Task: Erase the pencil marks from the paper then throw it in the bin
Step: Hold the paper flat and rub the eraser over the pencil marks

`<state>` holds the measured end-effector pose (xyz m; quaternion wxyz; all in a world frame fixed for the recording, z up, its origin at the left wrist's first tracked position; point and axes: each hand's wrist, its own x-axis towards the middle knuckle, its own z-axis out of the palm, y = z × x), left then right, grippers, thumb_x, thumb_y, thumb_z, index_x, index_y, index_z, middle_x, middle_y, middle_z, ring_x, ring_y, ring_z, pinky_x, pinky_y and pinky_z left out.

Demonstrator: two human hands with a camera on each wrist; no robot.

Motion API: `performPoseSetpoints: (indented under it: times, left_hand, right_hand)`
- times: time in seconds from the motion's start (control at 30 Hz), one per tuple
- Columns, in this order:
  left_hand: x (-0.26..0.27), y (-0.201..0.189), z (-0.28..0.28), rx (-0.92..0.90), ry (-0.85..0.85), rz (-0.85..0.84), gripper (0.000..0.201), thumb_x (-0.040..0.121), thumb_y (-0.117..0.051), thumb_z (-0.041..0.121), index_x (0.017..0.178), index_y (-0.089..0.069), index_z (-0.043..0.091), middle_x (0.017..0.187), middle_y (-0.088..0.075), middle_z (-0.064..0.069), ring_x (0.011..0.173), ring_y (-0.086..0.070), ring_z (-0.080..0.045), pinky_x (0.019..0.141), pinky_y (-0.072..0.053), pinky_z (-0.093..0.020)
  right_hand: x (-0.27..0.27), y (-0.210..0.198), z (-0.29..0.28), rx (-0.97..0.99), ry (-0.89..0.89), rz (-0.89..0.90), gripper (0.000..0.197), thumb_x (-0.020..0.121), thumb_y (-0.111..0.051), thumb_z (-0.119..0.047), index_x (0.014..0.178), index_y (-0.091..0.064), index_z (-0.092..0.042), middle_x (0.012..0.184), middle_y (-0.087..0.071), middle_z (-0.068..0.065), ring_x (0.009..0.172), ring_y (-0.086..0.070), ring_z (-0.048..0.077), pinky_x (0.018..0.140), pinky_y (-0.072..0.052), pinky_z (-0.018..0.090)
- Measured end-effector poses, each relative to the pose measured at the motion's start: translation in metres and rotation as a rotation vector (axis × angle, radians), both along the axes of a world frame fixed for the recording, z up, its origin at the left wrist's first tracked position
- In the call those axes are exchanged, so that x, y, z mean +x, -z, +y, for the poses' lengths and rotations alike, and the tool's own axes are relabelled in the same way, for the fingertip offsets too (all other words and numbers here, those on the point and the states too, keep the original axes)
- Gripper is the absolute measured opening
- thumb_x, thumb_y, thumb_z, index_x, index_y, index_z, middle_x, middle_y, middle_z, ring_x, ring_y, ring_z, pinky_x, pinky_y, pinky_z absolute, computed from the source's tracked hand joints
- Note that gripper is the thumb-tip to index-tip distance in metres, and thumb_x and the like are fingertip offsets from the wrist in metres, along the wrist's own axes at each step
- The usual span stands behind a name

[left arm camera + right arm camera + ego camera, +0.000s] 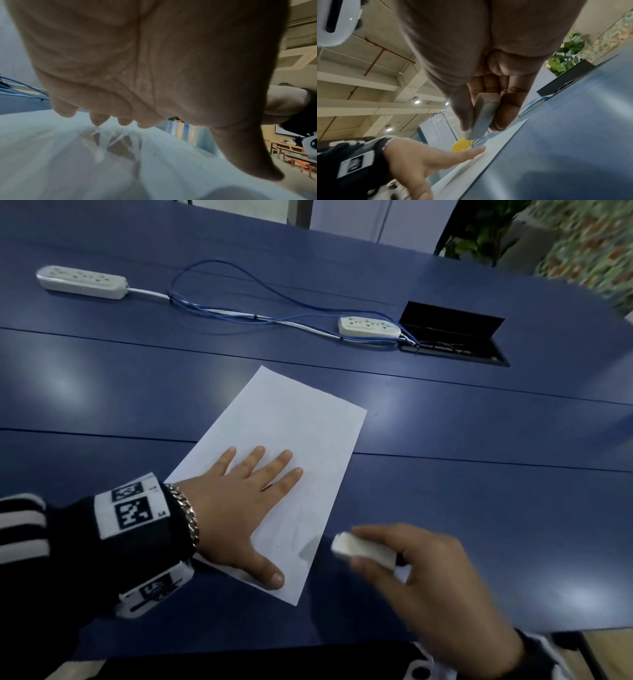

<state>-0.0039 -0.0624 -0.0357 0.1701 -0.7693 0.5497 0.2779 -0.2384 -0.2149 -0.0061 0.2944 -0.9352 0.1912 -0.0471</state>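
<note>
A white sheet of paper [294, 433] lies at an angle on the blue table [479, 508]. Faint pencil marks [295, 537] show near its lower right edge. My left hand [239, 505] lies flat on the sheet with fingers spread, pressing it down; in the left wrist view the left hand [137, 67] hovers close over the paper [68, 155]. My right hand [421, 566] pinches a white eraser [363, 549] between thumb and fingers, just off the paper's right edge, blurred. The right wrist view shows the eraser [482, 115] raised a little above the paper [496, 136].
Two white power strips [82, 282] [369, 327] joined by blue and white cables [239, 309] lie at the back of the table. An open black cable hatch [452, 337] sits at the back right. The table's near edge runs just under my right wrist.
</note>
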Motion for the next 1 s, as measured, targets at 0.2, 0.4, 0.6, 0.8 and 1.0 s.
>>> performPoseSetpoints:
  times: [0.2,0.4,0.6,0.8,1.0]
  left_hand:
    - [0.008,0.005,-0.011,0.007,0.003,-0.021,0.156,0.055,-0.054,0.106,0.154,0.042,0.033,0.159,0.052,0.007,0.153,0.039,-0.031,0.127,0.012,-0.06]
    - [0.012,0.007,-0.014,-0.042,0.009,-0.003,0.161,0.052,-0.063,0.103,0.157,0.037,0.034,0.161,0.05,0.003,0.152,0.04,-0.034,0.127,0.014,-0.059]
    - [0.007,0.009,-0.018,-0.031,-0.008,-0.022,0.17,0.045,-0.069,0.101,0.156,0.04,0.031,0.163,0.047,0.002,0.155,0.034,-0.038,0.128,0.01,-0.061]
    - [0.008,0.012,-0.019,-0.039,-0.041,-0.014,0.173,0.041,-0.072,0.1,0.156,0.039,0.033,0.163,0.047,0.007,0.155,0.035,-0.035,0.127,0.009,-0.062]
    - [0.009,0.014,-0.019,-0.068,-0.053,-0.012,0.174,0.038,-0.071,0.101,0.158,0.036,0.033,0.166,0.043,0.006,0.156,0.032,-0.037,0.127,0.009,-0.063]
  right_hand:
    - [0.013,0.009,0.014,-0.015,-0.132,0.098,0.027,0.089,-0.068,-0.046,0.115,-0.068,-0.04,0.108,-0.063,-0.029,0.101,-0.057,-0.011,0.085,-0.037,0.002]
    - [0.042,0.003,-0.006,-0.179,-0.279,0.228,0.03,0.092,-0.06,-0.046,0.119,-0.065,-0.034,0.11,-0.065,-0.019,0.102,-0.061,0.004,0.09,-0.046,0.018]
    - [0.091,0.001,-0.011,-0.313,-0.436,0.291,0.04,0.09,-0.051,-0.056,0.112,-0.069,-0.027,0.099,-0.066,-0.005,0.096,-0.063,0.019,0.083,-0.053,0.04]
    - [0.092,0.002,-0.007,-0.324,-0.459,0.279,0.033,0.09,-0.049,-0.049,0.102,-0.07,-0.026,0.09,-0.064,-0.003,0.084,-0.064,0.024,0.075,-0.054,0.041]
    - [0.107,0.0,-0.022,-0.34,-0.485,0.28,0.041,0.085,-0.046,-0.056,0.098,-0.071,-0.026,0.086,-0.066,-0.004,0.08,-0.063,0.02,0.074,-0.053,0.039]
